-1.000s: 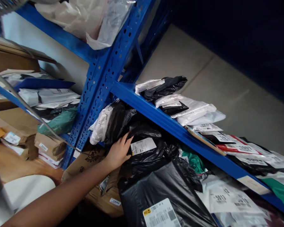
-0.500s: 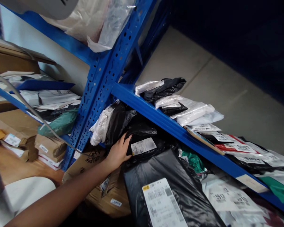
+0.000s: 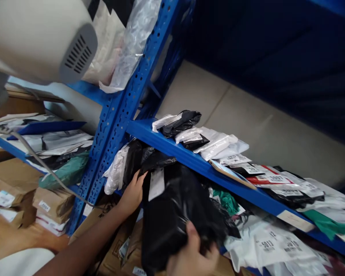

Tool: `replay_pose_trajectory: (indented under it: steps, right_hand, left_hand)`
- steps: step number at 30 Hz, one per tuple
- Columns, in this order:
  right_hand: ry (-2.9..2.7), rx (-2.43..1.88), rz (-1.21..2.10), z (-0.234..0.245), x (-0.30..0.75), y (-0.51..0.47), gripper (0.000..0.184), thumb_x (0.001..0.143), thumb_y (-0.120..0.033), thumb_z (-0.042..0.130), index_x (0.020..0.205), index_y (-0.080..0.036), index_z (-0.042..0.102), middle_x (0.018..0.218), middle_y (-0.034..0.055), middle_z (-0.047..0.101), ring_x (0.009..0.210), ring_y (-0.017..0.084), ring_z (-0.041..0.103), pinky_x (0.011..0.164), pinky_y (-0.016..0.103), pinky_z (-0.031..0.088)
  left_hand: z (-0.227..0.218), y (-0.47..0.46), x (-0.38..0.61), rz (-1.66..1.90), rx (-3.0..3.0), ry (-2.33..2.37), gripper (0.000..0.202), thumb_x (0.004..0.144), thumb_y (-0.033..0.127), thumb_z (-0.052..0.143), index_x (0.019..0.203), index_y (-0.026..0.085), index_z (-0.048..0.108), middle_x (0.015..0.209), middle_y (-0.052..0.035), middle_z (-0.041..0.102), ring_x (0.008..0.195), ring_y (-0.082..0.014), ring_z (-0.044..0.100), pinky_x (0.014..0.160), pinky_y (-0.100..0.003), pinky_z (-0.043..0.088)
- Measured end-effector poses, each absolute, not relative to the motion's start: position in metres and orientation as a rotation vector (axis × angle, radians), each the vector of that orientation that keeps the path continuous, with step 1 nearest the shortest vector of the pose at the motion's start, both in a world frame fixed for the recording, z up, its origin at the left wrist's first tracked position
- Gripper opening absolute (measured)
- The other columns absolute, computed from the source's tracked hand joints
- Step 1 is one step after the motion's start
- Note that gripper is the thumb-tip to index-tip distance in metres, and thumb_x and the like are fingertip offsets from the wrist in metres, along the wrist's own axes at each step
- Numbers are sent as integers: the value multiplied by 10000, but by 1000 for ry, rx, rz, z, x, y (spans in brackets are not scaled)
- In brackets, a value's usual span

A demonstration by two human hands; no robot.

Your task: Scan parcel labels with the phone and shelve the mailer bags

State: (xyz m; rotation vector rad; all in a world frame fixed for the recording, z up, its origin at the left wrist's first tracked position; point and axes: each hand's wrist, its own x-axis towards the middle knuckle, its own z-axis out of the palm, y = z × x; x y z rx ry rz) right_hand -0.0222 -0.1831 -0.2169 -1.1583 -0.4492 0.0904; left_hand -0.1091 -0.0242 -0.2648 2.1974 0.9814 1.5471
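Note:
My left hand reaches into the lower bay of a blue rack, fingers closed on the edge of a black parcel with a white label. My right hand comes up at the bottom edge, thumb and fingers gripping a large crumpled black poly bag held in front of that bay. The bag hides most of the parcels behind it. White and black bags are bunched just left of my left hand.
A blue perforated upright and blue shelf beam frame the bay. Labelled parcels lie on the shelf above; white numbered parcels lie below right. Cardboard boxes, a green bag, a cable and a white vented device are at left.
My right hand has come into view and gripped the big black bag, lifting it in front of the bay. The labelled parcel has turned upright in my left hand. The view shifted upward.

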Motion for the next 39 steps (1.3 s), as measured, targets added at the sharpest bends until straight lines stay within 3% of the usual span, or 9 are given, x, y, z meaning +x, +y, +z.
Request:
replay_pose_trajectory:
  steps: [4,11,13,15,19,24,32,36,39]
  right_hand:
    - [-543,-1247,-262,-201,-52,-108,801,616,-457,738,1248,-124,376,1245,225,455,1154,371,464,1012,545,367]
    - [-883,-1499,-445,-213,-33,-54,849,710,-555,618,1281,-13,300,1185,305,474,1150,394,476,944,541,419]
    - [-1051,-1531,-431,-212,-13,-68,671,806,-548,496,1248,-54,395,1164,251,536,1114,342,531,918,476,457]
    - [-1174,-1579,-447,-203,12,-87,430,919,-424,293,1110,-147,560,1058,166,602,1011,284,584,900,440,462]
    - [-1152,-1751,-590,-182,60,-105,472,815,-323,475,1189,-43,540,1149,306,507,1076,436,505,894,603,374]
    - [-1396,-1755,-526,-188,96,-98,378,750,-156,458,1088,-107,617,904,194,701,796,327,667,730,454,510]
    - [-1515,-1495,-654,-199,99,-118,296,775,-177,444,1002,-178,634,889,100,715,816,246,661,730,380,535]
    - [-1287,-1405,-826,-152,85,-153,328,802,-285,558,1111,-173,553,973,106,594,910,253,558,826,429,460]
    - [-753,-1263,-568,-97,98,-180,522,726,-417,603,1166,-185,443,992,73,499,881,232,512,790,404,441]
  left_hand:
    - [-264,-14,-118,1477,2177,865,488,867,76,271,1317,155,443,1392,-136,422,1297,-190,446,1085,-368,388]
    - [-259,-24,-125,1629,2177,797,563,906,443,374,1372,128,371,1420,-181,354,1336,-285,377,1075,-462,378]
    - [-258,-29,-118,1646,2173,928,640,864,499,452,1364,109,364,1400,-203,356,1304,-311,413,1038,-474,416]
    - [-259,-32,-110,1668,2135,1090,603,864,499,463,1327,116,401,1370,-198,388,1253,-306,470,997,-463,455]
    - [-259,-34,-95,1818,2077,1246,514,898,476,408,1259,114,467,1291,-194,467,1163,-303,541,917,-439,508]
    - [-254,-38,-82,2005,2053,1345,478,911,441,398,1218,90,502,1221,-200,526,1125,-310,557,873,-410,522]
    - [-256,-30,-75,2108,2186,1406,440,915,431,396,1164,97,538,1144,-187,556,1031,-280,588,816,-371,521]
    - [-265,-25,-80,2068,2207,1350,446,919,425,376,1184,97,523,1146,-188,528,1038,-298,564,824,-409,507]
    - [-266,-32,-83,2022,2181,1280,421,921,383,384,1241,125,474,1174,-179,485,1098,-308,518,877,-448,481]
